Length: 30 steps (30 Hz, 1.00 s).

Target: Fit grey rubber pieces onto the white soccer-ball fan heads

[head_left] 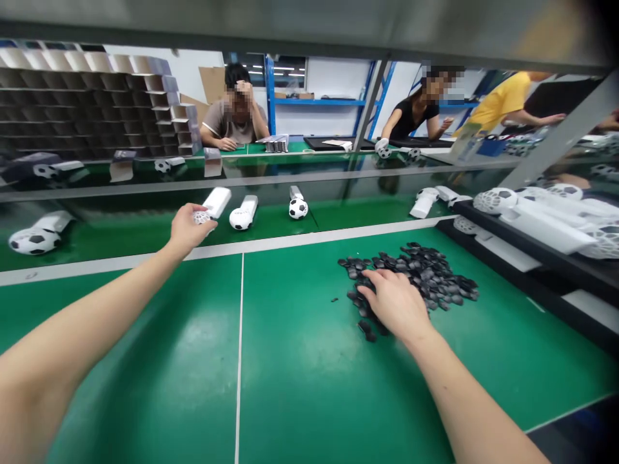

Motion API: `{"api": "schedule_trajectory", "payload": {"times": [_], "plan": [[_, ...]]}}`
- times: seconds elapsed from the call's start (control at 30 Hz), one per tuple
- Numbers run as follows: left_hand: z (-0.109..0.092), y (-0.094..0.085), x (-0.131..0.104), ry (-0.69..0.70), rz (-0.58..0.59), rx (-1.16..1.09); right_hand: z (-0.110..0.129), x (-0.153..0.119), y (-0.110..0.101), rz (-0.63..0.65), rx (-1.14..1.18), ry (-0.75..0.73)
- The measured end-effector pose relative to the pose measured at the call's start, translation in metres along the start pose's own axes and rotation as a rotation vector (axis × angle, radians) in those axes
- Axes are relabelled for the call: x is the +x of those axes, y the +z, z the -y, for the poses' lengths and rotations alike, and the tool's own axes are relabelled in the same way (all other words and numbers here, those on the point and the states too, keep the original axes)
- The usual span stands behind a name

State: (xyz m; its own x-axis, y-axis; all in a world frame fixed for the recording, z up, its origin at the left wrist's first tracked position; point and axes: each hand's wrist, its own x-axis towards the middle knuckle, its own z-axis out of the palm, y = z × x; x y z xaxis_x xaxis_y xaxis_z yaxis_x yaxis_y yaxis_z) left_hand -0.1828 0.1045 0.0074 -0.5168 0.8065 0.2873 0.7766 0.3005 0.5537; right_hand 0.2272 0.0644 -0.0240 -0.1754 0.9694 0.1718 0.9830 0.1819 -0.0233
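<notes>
At the near edge of the conveyor, my left hand is closed around the round end of a white handle-shaped device with an openwork, football-like head. My right hand rests on the left part of a pile of small black plastic pieces, thumb and forefinger apart. Whether a piece lies under its fingers is hidden. Close to my left hand, a similar white device with black football patches lies on the green belt. Another football-headed device is farther right.
Black trays stacked at the right hold several white devices. A white rail divides the green table from the belt. More devices lie along the belt. Co-workers sit across the line, and stacked cartons stand at the back left. A metal shelf hangs overhead.
</notes>
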Motion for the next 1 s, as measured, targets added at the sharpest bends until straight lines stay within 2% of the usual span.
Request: {"api": "schedule_trajectory", "payload": {"times": [0.1, 0.2, 0.3, 0.4, 0.5, 0.6, 0.7, 0.83, 0.93, 1.0], "plan": [[0.02, 0.009, 0.028, -0.049, -0.005, 0.07, 0.004, 0.0, 0.001, 0.052, 0.0, -0.027], [0.018, 0.013, 0.034, 0.03, 0.038, 0.159, 0.006, 0.002, 0.0, 0.064, 0.037, -0.008], [-0.003, 0.023, 0.034, 0.27, 0.131, 0.211, 0.007, 0.003, -0.002, 0.09, 0.061, 0.029], [-0.029, 0.045, 0.036, 0.471, 0.287, 0.22, 0.006, 0.003, -0.003, 0.099, 0.072, 0.063], [-0.049, 0.068, 0.04, 0.499, 0.371, 0.24, 0.004, 0.001, -0.003, 0.078, 0.082, 0.087], [-0.064, 0.074, 0.035, 0.476, 0.392, 0.255, 0.001, -0.001, -0.003, 0.071, 0.06, 0.094], [-0.076, 0.058, 0.009, 0.488, 0.402, 0.264, 0.001, -0.001, -0.004, 0.08, 0.037, 0.075], [-0.085, 0.023, -0.058, 0.575, 0.497, 0.301, 0.003, 0.001, -0.006, 0.096, 0.038, 0.075], [-0.087, 0.002, -0.103, 0.772, 0.758, 0.283, 0.005, 0.001, -0.007, 0.069, 0.071, 0.043], [-0.09, -0.005, -0.12, 0.93, 0.901, 0.257, 0.006, 0.001, -0.007, 0.023, 0.141, 0.008]]}}
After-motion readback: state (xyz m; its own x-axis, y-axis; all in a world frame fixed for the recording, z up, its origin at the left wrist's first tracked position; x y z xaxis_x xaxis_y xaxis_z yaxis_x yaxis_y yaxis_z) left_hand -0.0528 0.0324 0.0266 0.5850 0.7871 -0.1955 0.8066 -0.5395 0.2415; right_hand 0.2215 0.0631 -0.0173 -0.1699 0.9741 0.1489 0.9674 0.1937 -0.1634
